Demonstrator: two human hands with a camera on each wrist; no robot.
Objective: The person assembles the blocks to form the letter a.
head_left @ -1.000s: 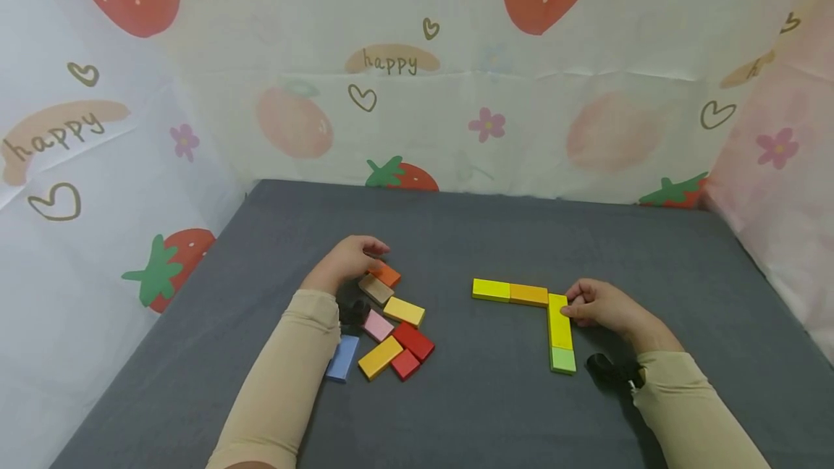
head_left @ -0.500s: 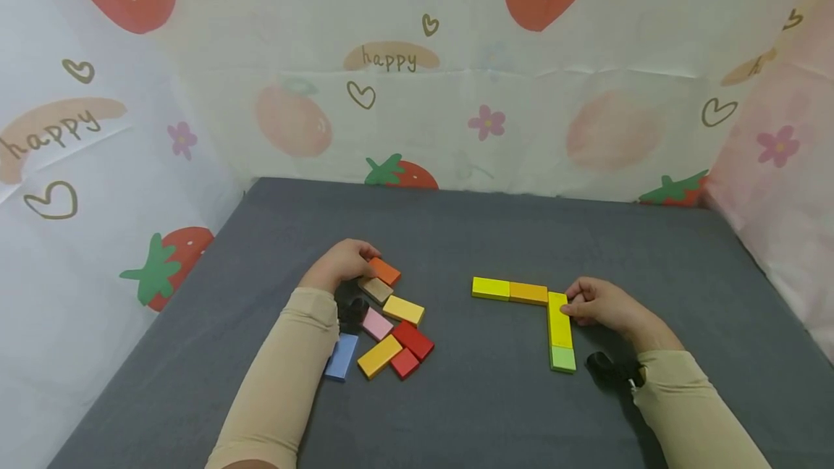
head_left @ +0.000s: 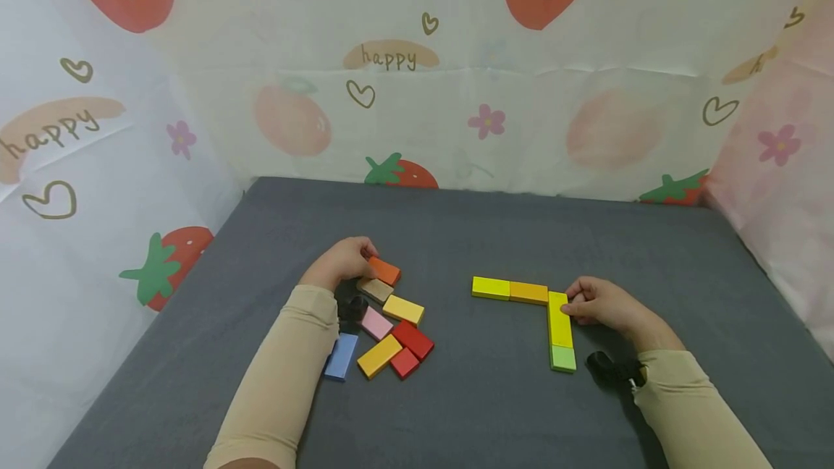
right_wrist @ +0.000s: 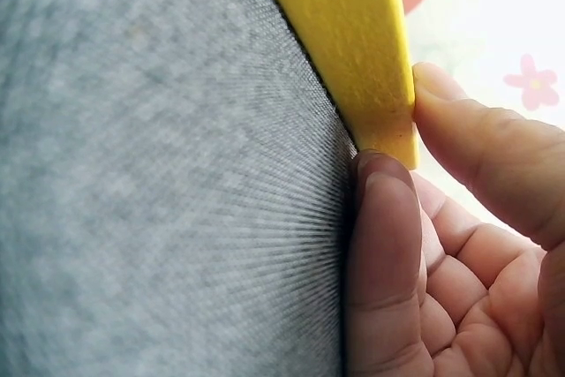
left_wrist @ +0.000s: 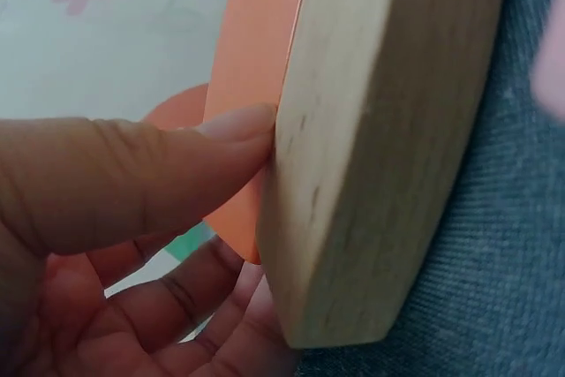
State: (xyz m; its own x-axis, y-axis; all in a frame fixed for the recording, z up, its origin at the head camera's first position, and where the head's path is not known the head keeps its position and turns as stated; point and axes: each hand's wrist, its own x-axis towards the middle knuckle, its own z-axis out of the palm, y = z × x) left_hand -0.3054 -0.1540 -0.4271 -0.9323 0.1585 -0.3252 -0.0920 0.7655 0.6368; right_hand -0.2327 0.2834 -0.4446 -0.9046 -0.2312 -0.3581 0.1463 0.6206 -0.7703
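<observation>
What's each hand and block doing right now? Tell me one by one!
Left hand: pinches the orange block
Orange block: pinched
Wooden block: flat
Pale yellow block: flat
Pink block: flat
Golden block: flat
Big red block: flat
Small red block: flat
Blue block: flat, partly hidden
Right hand: pinches the long yellow block
Long yellow block: flat, pinched
Green block: flat
Short yellow block: flat
Amber block: flat

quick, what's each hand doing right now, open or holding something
Left hand: closed, pinching the orange rectangular painted block.
Right hand: closed, pinching the edge of the long yellow rectangular painted block.
</observation>
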